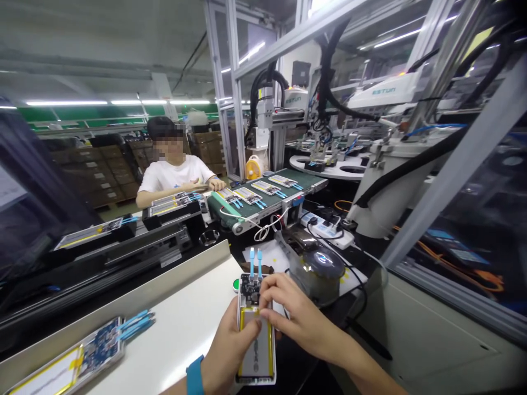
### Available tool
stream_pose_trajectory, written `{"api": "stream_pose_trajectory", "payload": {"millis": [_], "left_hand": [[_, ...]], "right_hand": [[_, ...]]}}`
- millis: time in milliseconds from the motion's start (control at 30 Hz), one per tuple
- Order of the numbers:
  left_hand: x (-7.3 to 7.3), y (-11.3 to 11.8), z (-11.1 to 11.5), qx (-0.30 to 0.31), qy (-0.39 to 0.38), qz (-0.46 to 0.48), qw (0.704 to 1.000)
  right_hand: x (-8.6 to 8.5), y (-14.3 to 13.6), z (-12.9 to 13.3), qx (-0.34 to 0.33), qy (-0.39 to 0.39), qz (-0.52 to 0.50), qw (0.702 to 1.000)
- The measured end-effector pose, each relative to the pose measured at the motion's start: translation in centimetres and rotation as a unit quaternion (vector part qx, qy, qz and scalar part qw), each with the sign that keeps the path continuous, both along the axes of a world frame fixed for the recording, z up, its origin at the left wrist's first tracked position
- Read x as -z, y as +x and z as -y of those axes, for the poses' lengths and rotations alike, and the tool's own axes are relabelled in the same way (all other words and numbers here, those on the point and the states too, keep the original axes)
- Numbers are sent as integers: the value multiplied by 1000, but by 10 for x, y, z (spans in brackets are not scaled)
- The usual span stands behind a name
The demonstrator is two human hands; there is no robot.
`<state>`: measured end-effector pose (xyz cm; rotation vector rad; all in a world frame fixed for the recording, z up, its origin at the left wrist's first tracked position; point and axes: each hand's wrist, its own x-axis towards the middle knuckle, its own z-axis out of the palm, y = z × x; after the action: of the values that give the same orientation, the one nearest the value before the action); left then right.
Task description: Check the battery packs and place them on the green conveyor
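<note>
Upright in my left hand (pixel 230 343) is an open power bank (pixel 255 351), its flat battery edged in yellow tape below a dark circuit board (pixel 250 291). My left thumb presses on the battery while the fingers wrap behind the case. Two short light-blue cables (pixel 256 263) stick out at the top. My right hand (pixel 292 310) is closed at the case's right side, thumb and fingertips pinched together where board and battery meet. Whatever is between those fingertips is hidden. Another open power bank (pixel 78 356) lies on the white work surface (pixel 177 318) at the lower left.
Ahead, a green conveyor belt (pixel 247 215) carries several open power banks. A person (pixel 177 175) sits behind it, hands at the belt's left end. A power strip (pixel 327 229) and a clear-covered device (pixel 315 269) stand at right, beside a framed robot arm (pixel 382 90).
</note>
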<state>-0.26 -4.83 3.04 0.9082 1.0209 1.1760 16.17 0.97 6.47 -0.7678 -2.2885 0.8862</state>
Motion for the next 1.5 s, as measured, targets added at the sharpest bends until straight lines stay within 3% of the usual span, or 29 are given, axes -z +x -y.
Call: {"api": "stream_pose_trajectory", "payload": {"millis": [333,500,600,667,733,800,867,1100,1267,1433,1500], "left_hand": [[-1,-1,1,13,-9,15,1000],[1,0,2,-2,-21,17,1000],[3,-1,2,8,-16,53,998],[4,-1,2,8,-21,70,997],[4,-2,3,1,-25,69,997],[3,-3,4,-4,-24,65,998],[2,-2,5,-4,-27,62,998],[-3,1,8,-14,-3,14,1000],[-3,-1,7,-12,11,8,1000],[-1,2,6,51,-23,82,995],[0,4,6,85,-28,105,990]], "right_hand": [[-1,-4,1,20,30,39,999],[7,-6,3,36,39,-16,998],[22,-4,5,122,14,-122,985],[32,-4,7,178,-49,-184,965],[35,-4,9,158,-171,-225,946],[34,-4,11,94,-296,-246,918],[29,-5,13,59,-353,-252,899],[30,-10,18,75,-319,-247,912],[32,-16,24,96,-309,-275,905],[24,-3,18,14,-380,-280,881],[24,1,14,27,-392,-279,876]]}}
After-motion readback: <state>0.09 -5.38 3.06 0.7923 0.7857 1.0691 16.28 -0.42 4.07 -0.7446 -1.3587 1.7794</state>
